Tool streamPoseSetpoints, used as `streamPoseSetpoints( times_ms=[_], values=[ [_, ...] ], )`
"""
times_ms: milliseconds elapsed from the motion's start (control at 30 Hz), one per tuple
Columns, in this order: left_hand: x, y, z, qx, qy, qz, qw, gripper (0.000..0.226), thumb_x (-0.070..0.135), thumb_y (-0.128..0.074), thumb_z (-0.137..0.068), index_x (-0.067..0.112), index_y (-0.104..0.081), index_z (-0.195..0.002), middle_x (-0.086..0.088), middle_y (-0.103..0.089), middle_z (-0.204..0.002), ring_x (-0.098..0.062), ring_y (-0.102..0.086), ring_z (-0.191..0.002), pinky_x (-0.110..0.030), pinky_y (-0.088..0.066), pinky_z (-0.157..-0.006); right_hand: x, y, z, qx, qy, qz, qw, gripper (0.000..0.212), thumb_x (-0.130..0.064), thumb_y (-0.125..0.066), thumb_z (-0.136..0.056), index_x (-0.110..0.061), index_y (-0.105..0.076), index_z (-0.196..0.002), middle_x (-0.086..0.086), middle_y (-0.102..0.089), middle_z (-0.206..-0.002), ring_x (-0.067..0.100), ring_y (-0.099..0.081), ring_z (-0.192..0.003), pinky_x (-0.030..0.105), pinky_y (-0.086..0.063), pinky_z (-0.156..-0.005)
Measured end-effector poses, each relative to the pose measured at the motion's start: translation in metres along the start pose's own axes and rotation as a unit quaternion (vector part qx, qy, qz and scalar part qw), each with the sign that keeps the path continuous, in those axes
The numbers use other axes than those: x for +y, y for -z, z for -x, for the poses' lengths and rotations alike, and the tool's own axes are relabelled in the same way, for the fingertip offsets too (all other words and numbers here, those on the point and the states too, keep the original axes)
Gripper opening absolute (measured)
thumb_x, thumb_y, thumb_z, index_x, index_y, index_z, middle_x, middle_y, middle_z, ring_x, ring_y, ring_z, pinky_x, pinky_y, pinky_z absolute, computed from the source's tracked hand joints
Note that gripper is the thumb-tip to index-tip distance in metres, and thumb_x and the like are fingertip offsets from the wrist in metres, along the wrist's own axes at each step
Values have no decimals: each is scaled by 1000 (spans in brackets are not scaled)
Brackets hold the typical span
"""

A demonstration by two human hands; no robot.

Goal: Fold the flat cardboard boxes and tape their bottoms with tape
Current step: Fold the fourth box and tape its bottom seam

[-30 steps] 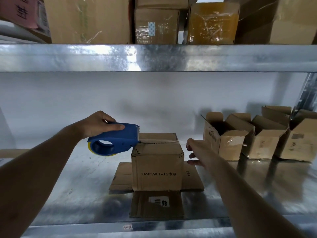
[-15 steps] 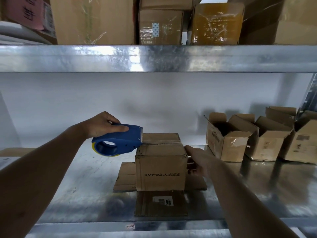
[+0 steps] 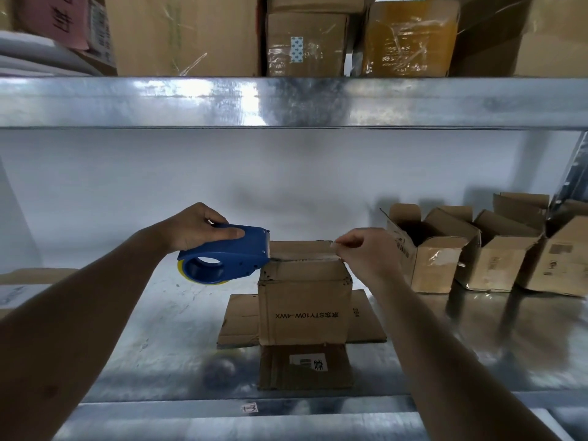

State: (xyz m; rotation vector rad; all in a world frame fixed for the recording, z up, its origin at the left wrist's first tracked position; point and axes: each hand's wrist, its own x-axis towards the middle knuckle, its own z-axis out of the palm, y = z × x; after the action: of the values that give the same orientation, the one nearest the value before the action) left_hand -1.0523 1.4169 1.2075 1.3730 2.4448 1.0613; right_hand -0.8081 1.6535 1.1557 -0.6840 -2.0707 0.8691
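Brown cardboard box (image 3: 304, 308) stands upside down on my metal shelf (image 3: 133, 329), flaps splayed. My left hand (image 3: 194, 226) grips the blue tape dispenser (image 3: 227, 257), teeth facing right; right hand (image 3: 362, 249) pinches tape on top.

Upside-down brown cardboard box (image 3: 304, 308) stands mid-shelf on the galvanised metal shelf (image 3: 143, 338), flaps spread beneath it. Blue plastic tape dispenser (image 3: 227, 257) at its upper left edge. Three open brown cardboard boxes (image 3: 496, 249) in a row to the right, near the back wall.
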Motion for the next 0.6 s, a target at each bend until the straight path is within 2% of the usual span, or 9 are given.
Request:
streamPoseSetpoints(
  times_ms=[67, 167, 233, 300, 367, 400, 500, 533, 600],
  values=[
    [-1, 0, 1, -1, 4, 6, 1000, 60, 81, -78, -61, 26, -83, -85, 0, -78, -79, -20, -74, -74, -30, -53, -68, -5, -1, 3, -14, -5, 93, 996, 10, -33, -76, -92, -25, -82, -88, -13, -76, -84, -1, -62, -70, 9, -34, -48],
    [-3, 1, 2, 2, 2, 17, 1000, 76, 93, -71, -48, 27, -83, -86, 1, -78, -80, -18, -74, -73, -28, -53, -67, -8, -5, 7, -35, -48, 144, 988, 11, -30, -72, -94, -23, -78, -99, -10, -71, -92, 3, -55, -72, 15, -29, -52],
    [-5, -1, 2, 7, 0, 24, 1000, 64, 85, -74, -58, 26, -83, -83, 0, -77, -78, -18, -73, -72, -30, -52, -67, -9, -5, 9, -46, -70, 150, 985, 16, -32, -71, -95, -21, -76, -104, -9, -68, -92, 7, -56, -77, 17, -30, -54],
    [-5, -3, 2, 14, 8, 25, 1000, 41, 64, -78, -75, 24, -83, -81, -1, -77, -78, -20, -73, -72, -32, -52, -68, -15, 0, 10, -60, -67, 178, 980, 22, -32, -69, -96, -16, -76, -109, -3, -71, -92, 11, -60, -80, 21, -37, -55],
    [-6, -4, 2, 16, 10, 22, 1000, 30, 53, -79, -84, 23, -82, -80, -2, -77, -78, -21, -73, -72, -32, -51, -68, -26, 4, 13, -84, -60, 225, 969, 28, -27, -64, -101, -10, -69, -121, 8, -72, -108, 23, -66, -98, 29, -46, -65],
    [-6, -4, 2, 15, 10, 23, 1000, 29, 52, -78, -85, 24, -82, -80, -2, -77, -78, -21, -73, -71, -31, -51, -68, -32, 3, 15, -86, -48, 253, 962, 29, -26, -60, -104, -9, -65, -127, 10, -69, -118, 26, -65, -106, 32, -44, -69],
    [-4, -3, 1, 13, 7, 31, 999, 27, 49, -78, -87, 26, -82, -75, -1, -76, -74, -16, -70, -66, -29, -49, -65, -49, -8, 23, -76, 79, 263, 959, 33, -27, -47, -109, -13, -56, -138, 7, -60, -142, 24, -59, -123, 35, -48, -88],
    [-4, -3, 1, 12, 5, 34, 999, 27, 49, -78, -87, 25, -81, -74, -1, -75, -73, -15, -69, -65, -29, -49, -65, -52, -16, 26, -102, 124, 242, 957, 36, -28, -44, -109, -14, -54, -141, 7, -55, -149, 25, -56, -130, 38, -49, -99],
    [-4, -4, 2, 12, 8, 41, 999, 28, 50, -78, -85, 23, -82, -76, -2, -76, -74, -14, -69, -64, -28, -49, -64, -54, -33, 33, -183, 138, 222, 948, 43, -33, -39, -110, -15, -47, -148, 6, -50, -154, 29, -50, -139, 47, -45, -110]
  ],
)
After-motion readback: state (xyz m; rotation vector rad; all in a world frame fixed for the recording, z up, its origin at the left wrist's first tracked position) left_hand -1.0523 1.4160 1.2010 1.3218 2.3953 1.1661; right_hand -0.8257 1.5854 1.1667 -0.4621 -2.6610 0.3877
